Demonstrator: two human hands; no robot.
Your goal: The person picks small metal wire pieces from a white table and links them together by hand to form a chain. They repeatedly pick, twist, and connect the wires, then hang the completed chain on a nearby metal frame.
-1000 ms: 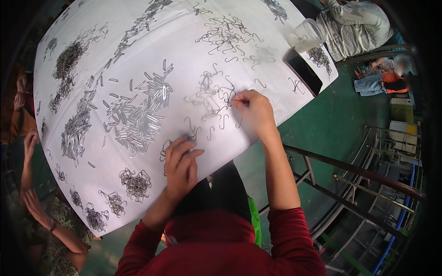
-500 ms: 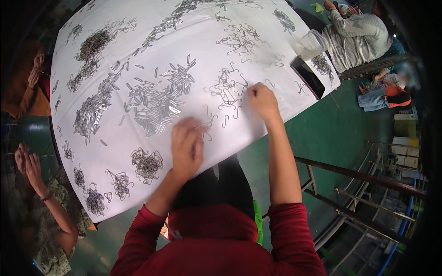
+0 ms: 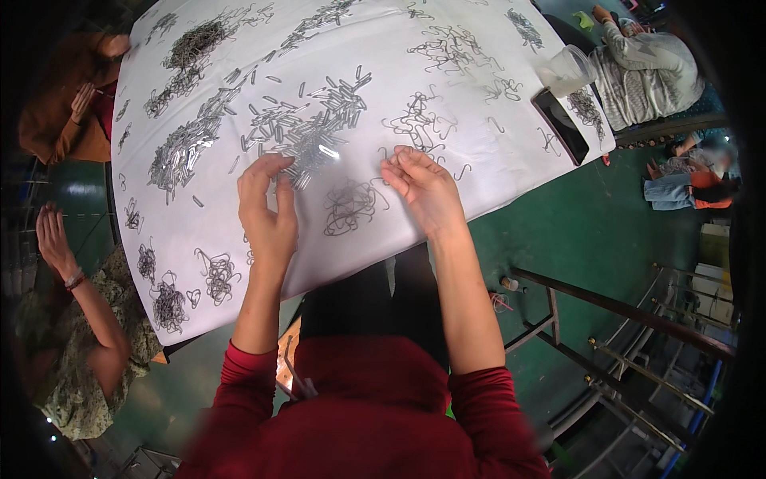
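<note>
My right hand [image 3: 424, 191] is closed in a pinch beside a loose pile of wire hooks [image 3: 419, 120]; a thin wire hook [image 3: 383, 152] seems to stick out from its fingertips. Left of it, my left hand [image 3: 267, 207] hovers at the near edge of a heap of small flat silver metal pieces [image 3: 299, 124]. Its fingers are curved and the thumb stands apart, with nothing clearly seen between them. Between both hands is a blurred tangle of wire hooks [image 3: 351, 207]. More hooks are partly hidden behind my left wrist.
The white-covered table [image 3: 319, 259] carries further hook piles [image 3: 169, 303] at the near left and a second silver heap [image 3: 179, 152]. A phone [image 3: 561, 128] and a clear plastic cup [image 3: 568, 70] lie toward the right edge. People sit at left and right; metal frames [image 3: 622, 311] stand at right.
My left hand has moved up and left toward the silver pieces. The right hand has come inward and turned, its fingers now pinched. The view has shifted, and a hook tangle now shows between the hands.
</note>
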